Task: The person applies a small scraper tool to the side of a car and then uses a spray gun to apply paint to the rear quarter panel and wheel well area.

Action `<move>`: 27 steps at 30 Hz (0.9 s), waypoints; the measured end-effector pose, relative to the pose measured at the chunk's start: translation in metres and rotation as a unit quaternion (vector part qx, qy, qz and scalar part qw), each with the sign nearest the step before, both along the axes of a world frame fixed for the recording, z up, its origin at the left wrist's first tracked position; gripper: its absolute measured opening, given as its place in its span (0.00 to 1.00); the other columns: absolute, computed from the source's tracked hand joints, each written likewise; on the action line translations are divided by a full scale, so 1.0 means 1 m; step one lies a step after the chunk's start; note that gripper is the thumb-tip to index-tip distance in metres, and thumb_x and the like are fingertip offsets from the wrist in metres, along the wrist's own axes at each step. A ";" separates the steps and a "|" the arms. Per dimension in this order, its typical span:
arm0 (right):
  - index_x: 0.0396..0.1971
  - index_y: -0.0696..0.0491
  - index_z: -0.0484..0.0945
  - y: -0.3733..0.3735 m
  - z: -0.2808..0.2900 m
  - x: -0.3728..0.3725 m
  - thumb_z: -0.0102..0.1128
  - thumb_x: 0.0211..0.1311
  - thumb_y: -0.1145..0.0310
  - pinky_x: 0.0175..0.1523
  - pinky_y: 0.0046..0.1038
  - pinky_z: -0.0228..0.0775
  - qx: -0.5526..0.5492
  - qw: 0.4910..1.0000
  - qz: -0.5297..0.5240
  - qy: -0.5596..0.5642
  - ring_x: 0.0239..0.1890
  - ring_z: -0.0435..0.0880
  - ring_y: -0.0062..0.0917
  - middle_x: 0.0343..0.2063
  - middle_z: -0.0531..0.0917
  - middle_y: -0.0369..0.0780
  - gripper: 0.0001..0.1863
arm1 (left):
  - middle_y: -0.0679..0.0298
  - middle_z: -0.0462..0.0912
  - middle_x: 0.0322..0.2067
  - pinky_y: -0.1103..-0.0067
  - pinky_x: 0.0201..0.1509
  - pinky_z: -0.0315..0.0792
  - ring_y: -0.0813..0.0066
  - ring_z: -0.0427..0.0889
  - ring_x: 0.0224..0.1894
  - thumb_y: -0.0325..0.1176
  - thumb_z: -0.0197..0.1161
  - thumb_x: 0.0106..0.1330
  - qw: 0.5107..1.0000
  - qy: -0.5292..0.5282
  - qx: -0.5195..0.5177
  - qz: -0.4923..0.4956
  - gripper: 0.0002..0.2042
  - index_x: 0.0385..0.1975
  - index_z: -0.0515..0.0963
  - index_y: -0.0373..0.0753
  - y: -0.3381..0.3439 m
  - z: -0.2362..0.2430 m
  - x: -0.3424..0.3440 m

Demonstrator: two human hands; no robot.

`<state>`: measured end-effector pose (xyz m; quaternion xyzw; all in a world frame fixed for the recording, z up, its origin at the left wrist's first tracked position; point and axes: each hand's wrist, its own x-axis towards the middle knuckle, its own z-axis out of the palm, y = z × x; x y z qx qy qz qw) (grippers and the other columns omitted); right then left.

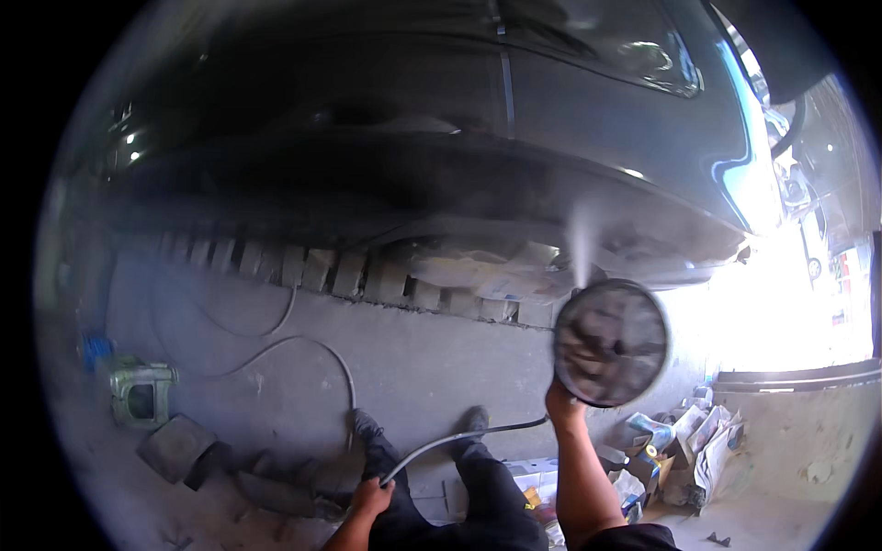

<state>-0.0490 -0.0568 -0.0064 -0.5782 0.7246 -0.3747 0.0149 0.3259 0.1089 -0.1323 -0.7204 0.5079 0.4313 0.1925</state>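
Observation:
My right hand (564,404) is closed round a spray gun, mostly hidden behind its round, dark-topped cup (612,342). A whitish plume of spray (579,246) leaves the gun toward the lower edge of a dark, glossy car body (597,119). From the gun, a grey air hose (459,436) runs down to my left hand (370,497), whose fingers are wrapped round it. Plastic and paper sheeting (487,269) covers a part beneath the car's lower edge.
More hose loops over the grey floor (248,395) to the left. A pale green stool (142,390) and a grey block (179,448) stand at far left. Papers, bottles and boxes (689,445) are heaped at lower right. My shoes (476,420) are close to the hose.

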 end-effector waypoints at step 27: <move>0.48 0.52 0.62 -0.158 -0.330 0.296 0.52 0.56 0.69 0.38 0.46 0.70 0.257 0.942 0.199 0.078 0.39 0.75 0.51 0.42 0.71 0.51 0.19 | 0.56 0.78 0.27 0.64 0.35 0.66 0.57 0.77 0.33 0.35 0.63 0.50 0.974 -0.067 -0.188 0.109 0.10 0.32 0.77 0.40 0.061 -0.156 0.088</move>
